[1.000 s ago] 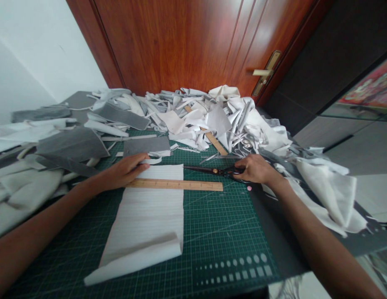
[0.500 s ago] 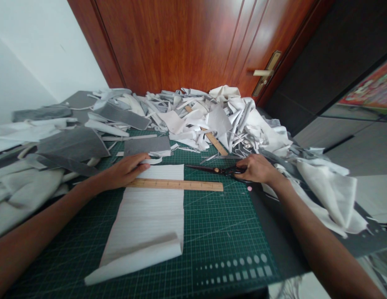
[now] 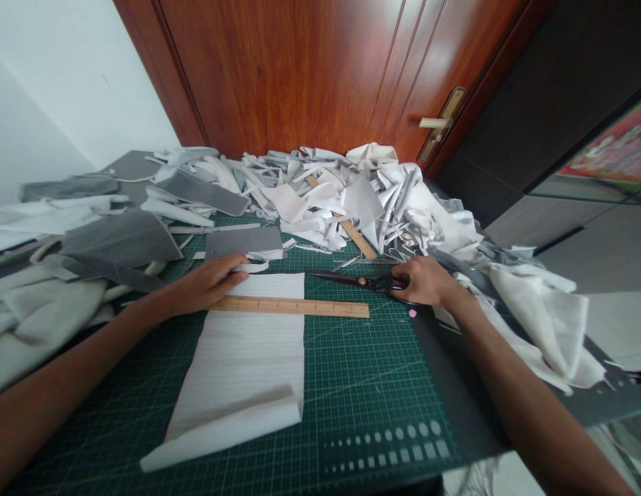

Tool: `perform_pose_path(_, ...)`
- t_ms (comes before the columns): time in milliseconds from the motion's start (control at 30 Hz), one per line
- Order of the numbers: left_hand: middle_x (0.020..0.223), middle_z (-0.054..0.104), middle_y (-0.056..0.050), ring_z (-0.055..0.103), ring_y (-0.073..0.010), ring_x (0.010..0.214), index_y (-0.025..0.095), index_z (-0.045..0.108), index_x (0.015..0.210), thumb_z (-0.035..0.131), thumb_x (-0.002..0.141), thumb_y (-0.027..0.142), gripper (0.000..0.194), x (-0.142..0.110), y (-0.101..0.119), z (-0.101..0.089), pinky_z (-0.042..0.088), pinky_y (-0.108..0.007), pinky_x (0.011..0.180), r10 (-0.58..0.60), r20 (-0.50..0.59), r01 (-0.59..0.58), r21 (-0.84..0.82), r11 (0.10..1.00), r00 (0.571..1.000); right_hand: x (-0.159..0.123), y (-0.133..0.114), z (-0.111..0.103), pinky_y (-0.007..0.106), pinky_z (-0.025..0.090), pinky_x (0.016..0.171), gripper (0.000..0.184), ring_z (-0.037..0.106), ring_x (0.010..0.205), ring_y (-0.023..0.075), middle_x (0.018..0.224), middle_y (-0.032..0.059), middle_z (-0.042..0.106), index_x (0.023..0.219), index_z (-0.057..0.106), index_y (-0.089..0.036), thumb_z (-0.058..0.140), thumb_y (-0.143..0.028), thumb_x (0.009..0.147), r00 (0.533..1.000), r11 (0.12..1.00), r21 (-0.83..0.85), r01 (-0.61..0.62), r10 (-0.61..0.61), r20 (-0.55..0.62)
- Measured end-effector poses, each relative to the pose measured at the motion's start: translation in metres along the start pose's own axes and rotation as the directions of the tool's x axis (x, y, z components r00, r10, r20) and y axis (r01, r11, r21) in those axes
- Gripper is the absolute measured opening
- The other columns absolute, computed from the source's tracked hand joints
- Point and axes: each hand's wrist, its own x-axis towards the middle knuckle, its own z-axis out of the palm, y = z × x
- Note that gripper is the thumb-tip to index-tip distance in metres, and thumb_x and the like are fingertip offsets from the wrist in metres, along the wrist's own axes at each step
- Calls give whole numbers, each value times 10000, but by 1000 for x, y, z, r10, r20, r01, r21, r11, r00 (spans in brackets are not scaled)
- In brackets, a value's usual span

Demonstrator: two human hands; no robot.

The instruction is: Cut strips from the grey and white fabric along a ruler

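My left hand (image 3: 209, 282) lies flat at the top left of a white ribbed fabric sheet (image 3: 240, 365), next to the left end of a wooden ruler (image 3: 289, 307). The ruler lies across the sheet near its top. My right hand (image 3: 426, 281) grips black tailor's shears (image 3: 351, 280) by the handles. Their closed-looking blades point left, with the tips just off the sheet's right edge. The sheet's near end is folded up on itself. Both hands are on a green cutting mat (image 3: 361, 386).
A large heap of white and grey fabric scraps (image 3: 320, 200) rises behind the mat, with a wooden strip (image 3: 354, 238) among it. Grey pieces lie to the left. Behind stands a reddish wooden door with a brass handle (image 3: 434, 124).
The shears and my right hand have shifted slightly right, drawing the tips a little away from the sheet's edge. My left hand and the ruler stay put.
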Motion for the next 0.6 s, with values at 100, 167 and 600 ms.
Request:
perform_pose_path(100, 950, 628, -64, 606, -235, 900, 186, 539, 1014, 360, 1051, 445, 317, -1, 1, -1, 451, -332, 879, -9, -5, 9, -6, 1000, 1000, 1, -2, 1, 322, 293, 634, 270, 544, 606, 181, 621, 27, 653, 635, 533, -238, 643, -420, 801, 1000, 999, -48, -8, 7, -7)
perform_pose_path(167, 960, 640, -68, 607, -237, 910, 182, 547, 1027, 362, 1052, 458, 333, -1, 2, -1, 451, -331, 889, -15, -4, 15, -8, 1000, 1000, 1, -3, 2, 321, 299, 641, 249, 563, 615, 185, 637, 31, 676, 643, 557, -236, 650, -410, 796, 1000, 998, -70, -6, 5, -17)
perform_pose_path(600, 988, 662, -86, 620, -235, 942, 172, 564, 1049, 322, 1076, 556, 454, 1, -1, 0, 459, -327, 911, 3, -10, -3, 14, 1000, 1000, 3, -5, 4, 331, 284, 639, 270, 587, 619, 192, 659, 45, 712, 648, 597, -229, 650, -427, 824, 998, 991, -133, -2, -6, -58)
